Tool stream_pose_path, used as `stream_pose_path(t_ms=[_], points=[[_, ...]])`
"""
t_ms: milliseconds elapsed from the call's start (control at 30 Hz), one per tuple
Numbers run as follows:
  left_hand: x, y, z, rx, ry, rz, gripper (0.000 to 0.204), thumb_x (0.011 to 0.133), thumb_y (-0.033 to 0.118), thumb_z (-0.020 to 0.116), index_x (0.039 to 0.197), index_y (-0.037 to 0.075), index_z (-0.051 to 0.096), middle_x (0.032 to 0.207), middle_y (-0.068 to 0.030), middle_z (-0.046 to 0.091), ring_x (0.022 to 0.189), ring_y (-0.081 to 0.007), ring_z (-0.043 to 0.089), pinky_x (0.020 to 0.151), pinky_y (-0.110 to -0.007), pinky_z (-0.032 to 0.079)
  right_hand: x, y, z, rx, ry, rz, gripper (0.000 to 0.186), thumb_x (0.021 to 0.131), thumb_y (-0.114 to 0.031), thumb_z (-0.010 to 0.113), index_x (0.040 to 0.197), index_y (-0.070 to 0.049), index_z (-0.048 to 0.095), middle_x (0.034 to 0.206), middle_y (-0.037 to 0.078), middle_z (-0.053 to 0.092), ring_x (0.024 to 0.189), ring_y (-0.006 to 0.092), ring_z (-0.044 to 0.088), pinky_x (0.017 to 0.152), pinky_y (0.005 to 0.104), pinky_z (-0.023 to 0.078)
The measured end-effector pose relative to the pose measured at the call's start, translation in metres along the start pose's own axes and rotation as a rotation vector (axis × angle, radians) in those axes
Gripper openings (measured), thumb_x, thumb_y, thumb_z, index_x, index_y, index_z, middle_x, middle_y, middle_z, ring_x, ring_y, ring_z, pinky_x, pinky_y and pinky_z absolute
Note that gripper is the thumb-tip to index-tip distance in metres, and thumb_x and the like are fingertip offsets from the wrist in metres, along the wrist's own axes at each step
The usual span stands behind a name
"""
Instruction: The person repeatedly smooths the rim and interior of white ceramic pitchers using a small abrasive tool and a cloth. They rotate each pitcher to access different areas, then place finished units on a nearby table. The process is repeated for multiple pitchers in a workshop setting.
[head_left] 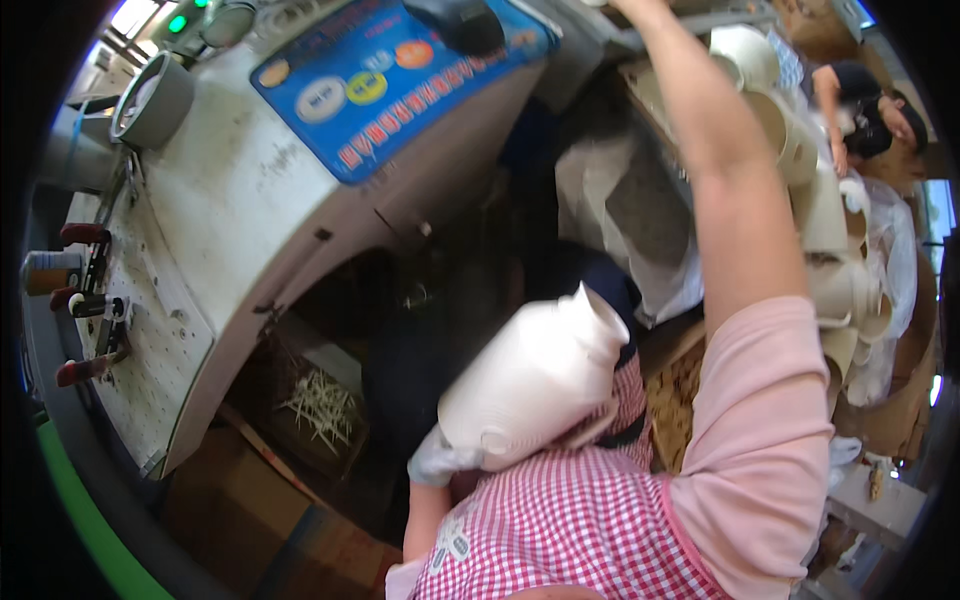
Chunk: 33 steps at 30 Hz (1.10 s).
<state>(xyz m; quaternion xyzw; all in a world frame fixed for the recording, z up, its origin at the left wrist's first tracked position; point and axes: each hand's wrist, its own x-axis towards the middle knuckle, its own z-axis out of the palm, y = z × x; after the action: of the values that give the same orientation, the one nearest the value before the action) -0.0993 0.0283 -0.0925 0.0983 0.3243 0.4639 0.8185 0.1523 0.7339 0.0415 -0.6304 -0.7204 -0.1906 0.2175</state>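
Head view:

1. White bench is filling much of the left side, with its front edge looking bent.
2. Checked apron, red and white, is covering the person's front at the bottom.
3. Right arm is coming out of a pink sleeve and is pointing up to the top edge.
4. Pale jugs are standing and leaning close together on the right side, and a clear plastic bag is hanging beside them.
5. Blue mat is lying on top of the bench, and a dark thing is sitting on its far part.
6. White jug is being held near the middle, just in front of the apron. It is tilting, with its open top pointing up and to the right.
7. Another person in dark clothes is showing at the upper right, well apart from the white jug.
8. Grey ring is sitting on the bench near its far left edge.
9. Thin pale sticks are lying in a messy pile, low down beside the bench.
10. Left hand is wearing a whitish glove. Its fingers are holding the white jug at the bottom end.
11. Right hand is mostly going past the top edge, so I cannot tell how its fingers are.
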Motion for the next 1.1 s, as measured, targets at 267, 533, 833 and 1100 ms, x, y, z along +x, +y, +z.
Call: stream_pose_path(t_ms=[267, 533, 833, 1100], points=[[-0.004, -0.016, -0.022, 0.021, 0.095, 0.120, 0.091, 0.067, 0.013, 0.079, 0.147, -0.011, 0.042, 0.139, -0.0198, 0.059, 0.123, -0.0286, 0.061, 0.109, -0.042, 0.046, -0.233, 0.003, -0.227, 0.791, -0.190, -0.313, 0.044, 0.095, -0.038, 0.068, 0.115, 0.002, 0.068, 0.083, 0.022, 0.071, 0.087, 0.0338, 0.070, 0.077, 0.0457, 0.056], [-0.036, -0.049, 0.054, 0.321, 0.403, 0.488, 0.060, 0.096, 0.034, 0.069, 0.140, -0.004, 0.054, 0.135, -0.0173, 0.064, 0.116, -0.0219, 0.065, 0.104, -0.034, 0.050, -0.548, 0.190, -0.281, 0.488, -1.580, 0.527, 0.025, 0.101, -0.018, 0.057, 0.099, 0.002, 0.071, 0.081, 0.010, 0.075, 0.063, 0.0129, 0.070, 0.052, 0.0280, 0.056], [-0.033, -0.072, 0.105, -0.033, 0.317, 0.473, 0.050, 0.104, 0.021, 0.056, 0.146, -0.005, 0.048, 0.143, -0.0186, 0.057, 0.131, -0.0275, 0.057, 0.112, -0.047, 0.046, -0.764, 0.237, -0.186, 0.201, -0.778, 0.420, 0.041, 0.085, -0.014, 0.078, 0.122, -0.002, 0.066, 0.129, 0.023, 0.062, 0.120, 0.0414, 0.059, 0.098, 0.0454, 0.051], [-0.026, -0.062, 0.113, -0.253, 0.325, 0.469, 0.050, 0.106, 0.030, 0.056, 0.147, 0.001, 0.049, 0.144, -0.0124, 0.059, 0.132, -0.0240, 0.058, 0.115, -0.043, 0.044, -0.708, 0.222, -0.220, 0.568, -0.666, 0.702, 0.018, 0.094, -0.015, 0.075, 0.100, -0.003, 0.063, 0.080, 0.008, 0.068, 0.066, 0.0187, 0.067, 0.058, 0.0300, 0.052]])
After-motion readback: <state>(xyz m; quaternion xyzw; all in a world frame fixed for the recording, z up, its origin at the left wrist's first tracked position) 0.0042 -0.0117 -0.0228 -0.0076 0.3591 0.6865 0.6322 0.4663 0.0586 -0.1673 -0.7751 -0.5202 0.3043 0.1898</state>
